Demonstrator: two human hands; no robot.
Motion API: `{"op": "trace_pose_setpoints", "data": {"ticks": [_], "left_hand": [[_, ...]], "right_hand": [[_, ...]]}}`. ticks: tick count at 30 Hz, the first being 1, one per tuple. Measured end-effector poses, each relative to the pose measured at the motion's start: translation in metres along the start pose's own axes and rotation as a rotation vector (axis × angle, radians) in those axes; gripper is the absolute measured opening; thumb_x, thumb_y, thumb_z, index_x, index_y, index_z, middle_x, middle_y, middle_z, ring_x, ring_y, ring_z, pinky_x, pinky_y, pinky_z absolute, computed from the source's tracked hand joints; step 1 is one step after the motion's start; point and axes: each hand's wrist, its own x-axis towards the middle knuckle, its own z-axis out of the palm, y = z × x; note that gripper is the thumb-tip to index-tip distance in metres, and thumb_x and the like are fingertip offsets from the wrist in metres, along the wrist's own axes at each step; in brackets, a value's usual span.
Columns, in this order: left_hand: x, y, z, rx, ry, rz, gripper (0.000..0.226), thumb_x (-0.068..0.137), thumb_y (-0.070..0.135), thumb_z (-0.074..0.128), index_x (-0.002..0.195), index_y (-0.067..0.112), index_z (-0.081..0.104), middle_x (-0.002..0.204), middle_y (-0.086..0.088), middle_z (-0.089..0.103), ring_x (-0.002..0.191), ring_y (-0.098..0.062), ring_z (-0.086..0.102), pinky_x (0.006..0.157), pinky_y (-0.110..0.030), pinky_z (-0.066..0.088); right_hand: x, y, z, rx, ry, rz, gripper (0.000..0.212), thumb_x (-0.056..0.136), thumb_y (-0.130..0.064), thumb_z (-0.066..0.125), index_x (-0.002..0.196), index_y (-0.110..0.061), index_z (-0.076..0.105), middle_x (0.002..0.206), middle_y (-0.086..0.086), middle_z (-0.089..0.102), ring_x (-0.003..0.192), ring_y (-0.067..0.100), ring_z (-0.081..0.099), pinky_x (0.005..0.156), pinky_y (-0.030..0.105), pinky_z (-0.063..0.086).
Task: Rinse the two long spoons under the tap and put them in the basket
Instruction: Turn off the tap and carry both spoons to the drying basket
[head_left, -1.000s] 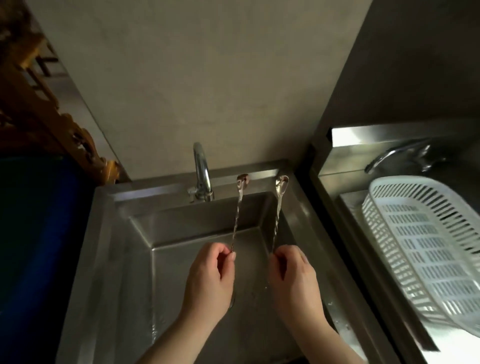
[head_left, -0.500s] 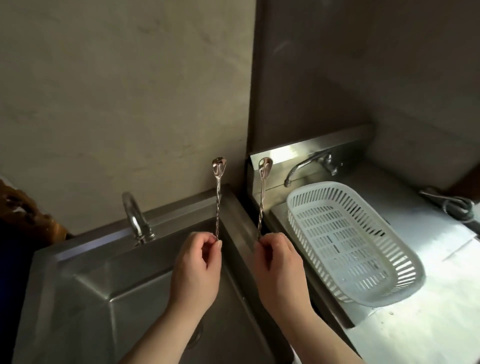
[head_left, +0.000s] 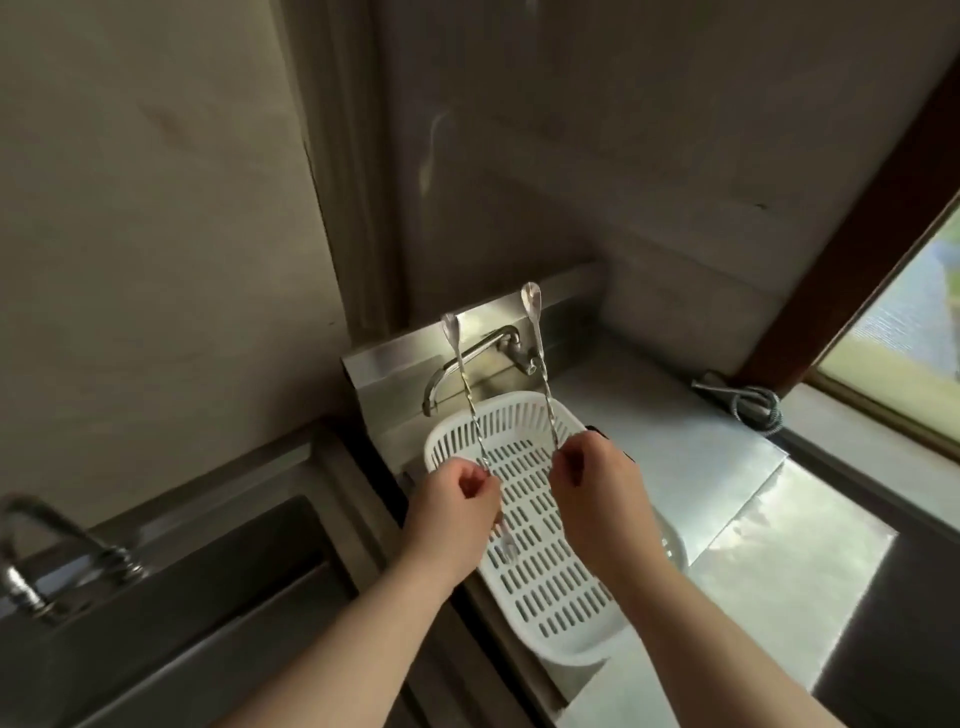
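While my left hand (head_left: 451, 506) pinches one long spoon (head_left: 464, 384) and my right hand (head_left: 597, 483) pinches the other spoon (head_left: 540, 364), both stand bowl-up above the white basket (head_left: 545, 587), frame centre.

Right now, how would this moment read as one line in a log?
stage: carry to basket | left hand: holds left spoon upright | right hand: holds right spoon upright | both above white basket | released: no

Both bare forearms reach forward and inward from the bottom edge. Left hand (head_left: 451, 503) curled, thumb and fingertips pinched together, palm side facing right. Right hand (head_left: 597, 486) same pinch, slightly higher and farther forward. Hands near each other, not touching.
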Motion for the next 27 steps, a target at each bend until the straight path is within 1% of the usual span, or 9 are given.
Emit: {"op": "trace_pose_setpoints", "data": {"ticks": [3, 7, 9, 11, 13, 15, 18, 23, 27], "left_hand": [[0.019, -0.008, 0.043, -0.12, -0.088, -0.273, 0.015, 0.088, 0.023, 0.061, 0.076, 0.016, 0.065, 0.074, 0.002, 0.075, 0.064, -0.014, 0.073, 0.063, -0.037, 0.063], [0.035, -0.026, 0.087, -0.158, -0.078, -0.521, 0.013, 0.087, 0.013, 0.058, 0.093, 0.011, 0.07, 0.088, -0.005, 0.074, 0.074, -0.022, 0.073, 0.066, -0.033, 0.061], [0.038, -0.036, 0.1, -0.183, -0.059, -0.62, 0.018, 0.085, 0.007, 0.057, 0.097, 0.012, 0.069, 0.088, -0.007, 0.074, 0.072, -0.023, 0.073, 0.06, -0.031, 0.061], [0.038, -0.041, 0.105, -0.186, -0.047, -0.684, 0.019, 0.084, 0.002, 0.056, 0.095, 0.012, 0.068, 0.084, -0.008, 0.074, 0.063, -0.021, 0.071, 0.041, -0.023, 0.053], [0.043, -0.045, 0.111, -0.15, -0.037, -0.716, 0.02, 0.086, -0.001, 0.054, 0.098, 0.008, 0.067, 0.078, -0.009, 0.072, 0.058, -0.021, 0.069, 0.034, -0.019, 0.046], [0.047, -0.048, 0.119, -0.123, -0.048, -0.738, 0.019, 0.088, 0.0, 0.054, 0.1, 0.005, 0.066, 0.08, -0.011, 0.072, 0.063, -0.025, 0.07, 0.044, -0.026, 0.056], [0.051, -0.052, 0.131, -0.08, -0.053, -0.752, 0.021, 0.091, 0.001, 0.051, 0.104, 0.004, 0.066, 0.095, -0.015, 0.07, 0.078, -0.032, 0.07, 0.065, -0.04, 0.063], [0.052, -0.059, 0.138, -0.018, -0.052, -0.796, 0.025, 0.093, 0.0, 0.041, 0.108, 0.003, 0.062, 0.096, -0.016, 0.065, 0.079, -0.033, 0.068, 0.057, -0.036, 0.063], [0.05, -0.064, 0.141, 0.149, -0.115, -0.716, 0.029, 0.088, 0.001, 0.045, 0.108, 0.007, 0.064, 0.101, -0.014, 0.065, 0.086, -0.033, 0.068, 0.072, -0.041, 0.062]], "right_hand": [[0.023, 0.041, 0.017, -0.073, -0.102, 0.136, 0.026, 0.092, -0.016, 0.05, 0.066, -0.022, 0.049, 0.062, -0.008, 0.056, 0.048, 0.005, 0.052, 0.033, 0.012, 0.029], [0.033, 0.086, 0.051, -0.143, -0.332, 0.31, 0.027, 0.091, -0.008, 0.048, 0.066, -0.015, 0.054, 0.059, -0.001, 0.062, 0.048, 0.014, 0.06, 0.039, 0.02, 0.048], [0.033, 0.102, 0.065, -0.188, -0.419, 0.385, 0.021, 0.089, -0.005, 0.047, 0.071, -0.011, 0.057, 0.067, 0.004, 0.065, 0.057, 0.019, 0.066, 0.052, 0.032, 0.06], [0.03, 0.111, 0.074, -0.255, -0.485, 0.421, 0.015, 0.088, -0.006, 0.05, 0.079, -0.009, 0.061, 0.072, 0.003, 0.065, 0.06, 0.019, 0.065, 0.053, 0.033, 0.058], [0.027, 0.118, 0.081, -0.35, -0.53, 0.415, 0.016, 0.092, -0.014, 0.051, 0.078, -0.012, 0.059, 0.071, -0.001, 0.06, 0.057, 0.013, 0.058, 0.041, 0.024, 0.045], [0.026, 0.123, 0.086, -0.397, -0.562, 0.411, 0.017, 0.093, -0.012, 0.048, 0.078, -0.014, 0.055, 0.071, -0.003, 0.056, 0.058, 0.011, 0.054, 0.04, 0.02, 0.035], [0.025, 0.128, 0.091, -0.424, -0.588, 0.389, 0.016, 0.088, -0.003, 0.044, 0.084, -0.014, 0.055, 0.076, -0.002, 0.054, 0.067, 0.014, 0.055, 0.046, 0.022, 0.037], [0.026, 0.134, 0.097, -0.441, -0.576, 0.337, 0.015, 0.085, 0.0, 0.046, 0.085, -0.013, 0.053, 0.082, 0.0, 0.054, 0.069, 0.015, 0.053, 0.048, 0.023, 0.036], [0.025, 0.139, 0.102, -0.44, -0.563, 0.321, 0.018, 0.085, 0.001, 0.044, 0.084, -0.015, 0.054, 0.078, -0.002, 0.052, 0.067, 0.014, 0.052, 0.043, 0.021, 0.03]]}}
